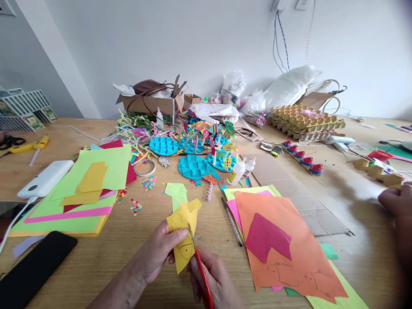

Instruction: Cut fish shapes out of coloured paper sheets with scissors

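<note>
Yellow paper point(183, 212) with fish drawn on it in dark lines is pinched between the thumb and fingers of my left hand point(157, 250). My right hand point(212, 275) holds red-handled scissors point(203, 282), whose blades lie against the yellow paper just right of my left thumb. Beyond the yellow paper lies a light green piece point(175, 190) with a fish drawn on it. To the right rests an orange sheet point(271, 221) with drawn fish, and a magenta scrap point(268, 239) on top of it.
Blue discs point(193, 166) with paper fish, glue bottles point(237, 172) and confetti point(135, 207) lie ahead. Coloured sheets point(63, 212) and a black phone point(37, 270) are at left. A pen point(232, 221) and cardboard point(293, 194) lie right. Another person's hand point(400, 201) is at far right.
</note>
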Motion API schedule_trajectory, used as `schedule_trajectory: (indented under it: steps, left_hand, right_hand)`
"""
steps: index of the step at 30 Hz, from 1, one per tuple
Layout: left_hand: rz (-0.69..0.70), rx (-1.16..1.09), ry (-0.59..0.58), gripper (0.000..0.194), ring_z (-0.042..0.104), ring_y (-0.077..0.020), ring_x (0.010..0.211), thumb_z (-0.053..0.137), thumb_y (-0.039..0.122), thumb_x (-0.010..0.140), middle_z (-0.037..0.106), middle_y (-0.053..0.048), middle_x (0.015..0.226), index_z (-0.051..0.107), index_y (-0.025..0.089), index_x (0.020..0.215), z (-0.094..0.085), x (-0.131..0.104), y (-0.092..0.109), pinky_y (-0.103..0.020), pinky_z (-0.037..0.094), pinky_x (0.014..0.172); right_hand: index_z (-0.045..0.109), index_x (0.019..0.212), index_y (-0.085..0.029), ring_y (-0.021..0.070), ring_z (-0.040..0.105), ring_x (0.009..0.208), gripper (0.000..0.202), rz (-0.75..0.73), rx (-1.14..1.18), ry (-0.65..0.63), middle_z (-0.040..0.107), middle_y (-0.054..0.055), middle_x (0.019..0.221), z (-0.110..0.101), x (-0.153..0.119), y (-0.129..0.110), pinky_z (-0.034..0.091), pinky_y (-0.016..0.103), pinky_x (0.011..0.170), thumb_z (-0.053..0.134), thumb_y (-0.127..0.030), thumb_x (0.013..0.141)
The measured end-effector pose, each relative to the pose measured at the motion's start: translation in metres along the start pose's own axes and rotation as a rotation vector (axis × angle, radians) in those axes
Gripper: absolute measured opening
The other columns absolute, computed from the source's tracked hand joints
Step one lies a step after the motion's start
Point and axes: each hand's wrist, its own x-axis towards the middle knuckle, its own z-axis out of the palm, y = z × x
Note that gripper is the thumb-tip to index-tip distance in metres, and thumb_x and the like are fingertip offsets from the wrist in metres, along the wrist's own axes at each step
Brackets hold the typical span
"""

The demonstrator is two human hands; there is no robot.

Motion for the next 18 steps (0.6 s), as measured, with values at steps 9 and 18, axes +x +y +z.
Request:
schedule_trajectory:
  steps: [9, 18]
  left_hand:
    - [0.085, 0.038, -0.009, 0.026, 0.042, -0.0078, 0.050, 0.059, 0.041, 0.072, 0.050, 0.005, 0.059, 0.054, 0.018, 0.082, -0.0025, 0.0008, -0.0001, -0.018, 0.028, 0.041]
    - [0.133, 0.027, 0.017, 0.025, 0.041, -0.0073, 0.050, 0.058, 0.040, 0.075, 0.049, 0.005, 0.061, 0.054, 0.019, 0.087, 0.0002, 0.0021, 0.0000, -0.017, 0.026, 0.039]
  right_hand:
    - [0.045, 0.066, -0.017, 0.0055, 0.034, 0.036, 0.044, -0.060, -0.031, -0.022, 0.035, -0.007, 0.046, -0.0012, 0.0015, 0.0048, 0.026, 0.017, 0.035, 0.035, -0.055, 0.086]
    - [0.054, 0.073, -0.015, 0.0064, 0.038, 0.042, 0.045, -0.100, -0.063, -0.033, 0.043, -0.004, 0.056, -0.0030, 0.0027, 0.0029, 0.031, 0.018, 0.041, 0.033, -0.051, 0.088]
